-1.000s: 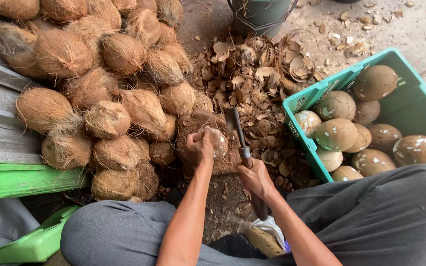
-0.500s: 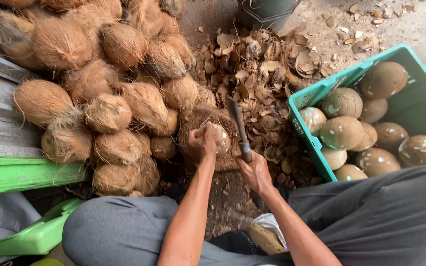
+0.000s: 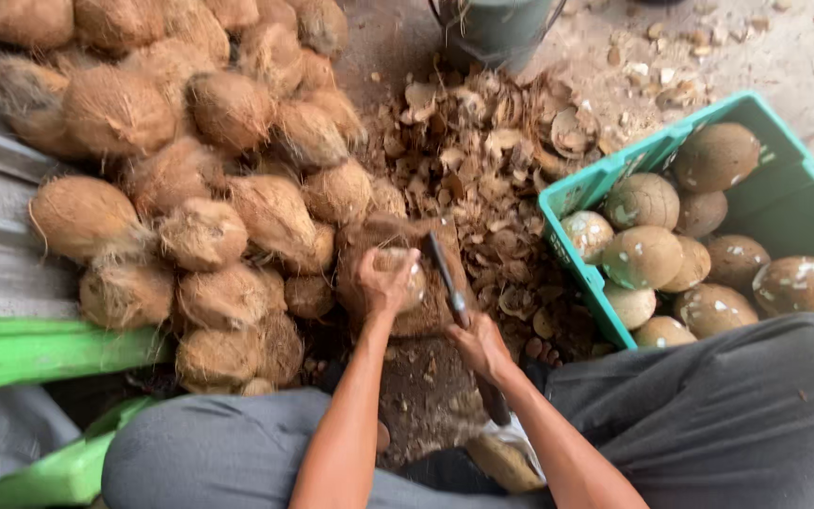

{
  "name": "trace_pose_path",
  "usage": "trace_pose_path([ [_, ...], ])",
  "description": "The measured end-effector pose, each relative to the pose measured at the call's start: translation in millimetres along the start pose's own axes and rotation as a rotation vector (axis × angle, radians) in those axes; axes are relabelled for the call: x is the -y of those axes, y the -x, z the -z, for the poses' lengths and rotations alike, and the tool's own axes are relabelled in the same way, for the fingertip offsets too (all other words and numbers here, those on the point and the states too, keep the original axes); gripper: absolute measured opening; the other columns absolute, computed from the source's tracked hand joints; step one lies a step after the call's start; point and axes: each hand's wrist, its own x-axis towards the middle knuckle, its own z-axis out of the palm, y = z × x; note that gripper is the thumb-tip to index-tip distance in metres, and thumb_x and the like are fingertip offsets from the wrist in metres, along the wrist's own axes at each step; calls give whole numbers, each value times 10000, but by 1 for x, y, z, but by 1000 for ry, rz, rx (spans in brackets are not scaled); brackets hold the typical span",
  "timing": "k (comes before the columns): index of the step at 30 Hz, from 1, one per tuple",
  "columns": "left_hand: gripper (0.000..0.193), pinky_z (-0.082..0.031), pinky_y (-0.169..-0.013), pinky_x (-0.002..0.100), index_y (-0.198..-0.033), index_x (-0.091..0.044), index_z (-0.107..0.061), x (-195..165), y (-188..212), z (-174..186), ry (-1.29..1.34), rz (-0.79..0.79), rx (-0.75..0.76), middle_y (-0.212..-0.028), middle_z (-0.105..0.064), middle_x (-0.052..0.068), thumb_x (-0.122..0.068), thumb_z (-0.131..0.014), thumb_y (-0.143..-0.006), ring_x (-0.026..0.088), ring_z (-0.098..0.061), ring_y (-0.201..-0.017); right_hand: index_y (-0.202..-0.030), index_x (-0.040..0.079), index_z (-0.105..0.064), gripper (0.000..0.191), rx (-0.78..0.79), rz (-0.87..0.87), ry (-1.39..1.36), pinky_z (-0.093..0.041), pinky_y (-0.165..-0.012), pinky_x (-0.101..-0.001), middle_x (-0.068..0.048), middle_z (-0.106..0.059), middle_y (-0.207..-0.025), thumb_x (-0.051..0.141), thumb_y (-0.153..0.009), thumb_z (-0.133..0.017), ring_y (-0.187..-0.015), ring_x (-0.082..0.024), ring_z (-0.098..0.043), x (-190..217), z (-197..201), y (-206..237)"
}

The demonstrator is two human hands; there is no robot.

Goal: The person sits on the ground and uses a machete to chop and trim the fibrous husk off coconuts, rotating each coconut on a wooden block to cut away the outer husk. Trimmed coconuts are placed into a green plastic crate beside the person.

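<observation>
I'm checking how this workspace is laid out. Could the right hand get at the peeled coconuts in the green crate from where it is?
Probably yes. The right hand, gripping the knife, sits just left of the green crate, which is open-topped, and the nearest peeled coconuts lie uncovered. Only the crate's wall stands between, and the knife fills that hand.

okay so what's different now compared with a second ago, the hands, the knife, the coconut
Little changed. The right hand keeps its grip on the knife, whose blade stays beside the coconut. The left hand still clasps that coconut on the block. The husked pile and green crate look unchanged.
</observation>
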Motion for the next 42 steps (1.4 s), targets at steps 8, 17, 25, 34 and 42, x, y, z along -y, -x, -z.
trace_pose_path([
  [8, 758, -521, -887, 584, -1264, -124, -669, 15, 11, 21, -13, 79, 4, -1253, -629, 141, -704, -669, -775, 298, -616, -1097, -851, 85, -683, 217, -68, 26, -219, -468, -479, -352, 1, -580, -621, 279, -942, -646, -501, -134, -506, 29, 6, 13],
  [17, 527, -597, -821, 403, -1141, -97, -719, 23, 23, -3, 60, -84, -138, -1139, -677, 128, -550, -624, -890, 231, -684, -982, -773, 79, -615, 317, -116, 198, -138, -448, -478, -321, 16, -562, -608, 300, -996, -650, -514, -106, -502, 23, -3, 18],
  [25, 544, -577, -883, 431, -1213, -95, -711, 19, 25, 8, 18, -150, -123, -1209, -669, 143, -544, -615, -923, 276, -676, -1080, -827, 96, -640, 277, 72, -105, -54, -402, -457, -338, 13, -540, -605, 301, -1004, -582, -500, -115, -456, 10, 2, 1],
  [34, 579, -573, -770, 432, -1207, -144, -708, 12, 32, 0, -151, -32, -147, -1224, -642, 115, -599, -530, -897, 256, -657, -1018, -878, 54, -670, 268, -48, 75, -111, -419, -453, -366, -41, -582, -651, 269, -1015, -586, -499, -156, -469, 11, -5, 10],
  [42, 532, -559, -898, 475, -1182, -88, -707, 23, 27, 1, -50, -198, -185, -1173, -655, 125, -561, -601, -964, 257, -649, -1052, -861, 2, -656, 275, -45, 61, 62, -459, -516, -414, -74, -574, -642, 240, -995, -625, -540, -168, -528, 16, 16, 5],
])
